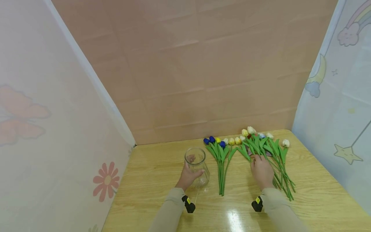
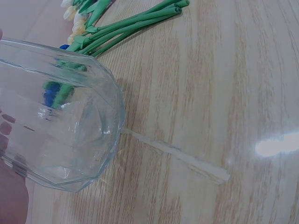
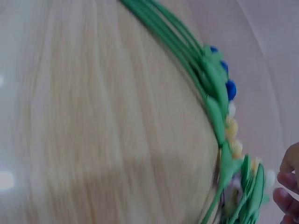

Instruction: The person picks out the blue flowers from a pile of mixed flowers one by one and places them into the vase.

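My left hand (image 1: 188,175) grips a clear glass vase (image 1: 206,170) from its left side, with the thumb across the front. The vase looks tilted, and its faceted base (image 2: 105,135) shows close up in the left wrist view. My right hand (image 1: 262,170) reaches over a spread bunch of artificial tulips (image 1: 278,151) on the right, fingertips at the green leaves. Its fingers (image 3: 290,179) show at the edge of the right wrist view, bent, with nothing visible between them. White, yellow and pale blue heads top that bunch; a purplish piece lies among the leaves.
Between the hands lies another tulip bunch (image 1: 221,167) with blue, yellow and cream heads, stems toward me. A pale strip (image 2: 187,161) marks the wooden table (image 1: 156,167) by the vase. A brown backdrop (image 1: 185,80) stands behind, with patterned cloth walls either side.
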{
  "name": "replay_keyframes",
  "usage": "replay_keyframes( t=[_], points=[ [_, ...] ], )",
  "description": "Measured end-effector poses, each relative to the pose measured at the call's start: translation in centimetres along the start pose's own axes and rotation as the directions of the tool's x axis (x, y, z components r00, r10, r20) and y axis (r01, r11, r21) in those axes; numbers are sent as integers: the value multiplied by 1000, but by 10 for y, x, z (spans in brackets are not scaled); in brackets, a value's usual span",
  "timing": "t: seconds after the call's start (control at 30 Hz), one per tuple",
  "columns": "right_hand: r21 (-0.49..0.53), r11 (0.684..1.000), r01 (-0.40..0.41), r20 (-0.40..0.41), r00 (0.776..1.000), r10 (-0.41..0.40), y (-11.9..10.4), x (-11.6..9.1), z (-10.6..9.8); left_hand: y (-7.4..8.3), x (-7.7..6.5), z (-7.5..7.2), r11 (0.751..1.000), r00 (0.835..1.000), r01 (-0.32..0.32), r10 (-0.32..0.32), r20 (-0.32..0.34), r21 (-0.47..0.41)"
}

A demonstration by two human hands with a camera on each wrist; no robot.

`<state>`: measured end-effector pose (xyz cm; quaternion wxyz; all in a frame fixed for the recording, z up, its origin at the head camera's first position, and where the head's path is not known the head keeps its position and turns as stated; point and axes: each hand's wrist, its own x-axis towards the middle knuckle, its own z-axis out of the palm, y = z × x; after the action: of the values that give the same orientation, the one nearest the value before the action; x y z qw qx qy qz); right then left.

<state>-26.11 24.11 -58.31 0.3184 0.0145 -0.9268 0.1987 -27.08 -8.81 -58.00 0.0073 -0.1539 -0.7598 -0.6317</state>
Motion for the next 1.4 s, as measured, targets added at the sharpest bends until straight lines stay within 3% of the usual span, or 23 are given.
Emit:
replay_keyframes(
  t=[0.2,0.37,0.6,0.9,1.1,1.3,1.4],
  points=[
    [43,997,64,73,995,-67,-42,0,16,34,-11,-4,1000,999,16,-17,30,6],
    [72,993,92,184,977,-104,-63,-8,37,28,-9,-2,1000,1000,1,-1,12,1],
    [86,996,-31,396,918,-5,-71,-14,50,1,-1,1,999,1000,19,-18,-9,27],
    [87,991,-101,515,856,42,-75,-16,58,30,-10,-2,1000,1000,-10,10,18,-8],
    [75,978,-194,571,812,118,-76,-15,66,35,-14,-1,1000,1000,3,-3,23,0],
    [114,946,-303,581,793,184,-80,-10,64,33,-13,-2,1000,1000,-3,4,23,-9],
    [167,908,-384,590,777,219,-82,-6,62,32,-11,-3,1000,1000,-6,6,23,-8]
  ],
)
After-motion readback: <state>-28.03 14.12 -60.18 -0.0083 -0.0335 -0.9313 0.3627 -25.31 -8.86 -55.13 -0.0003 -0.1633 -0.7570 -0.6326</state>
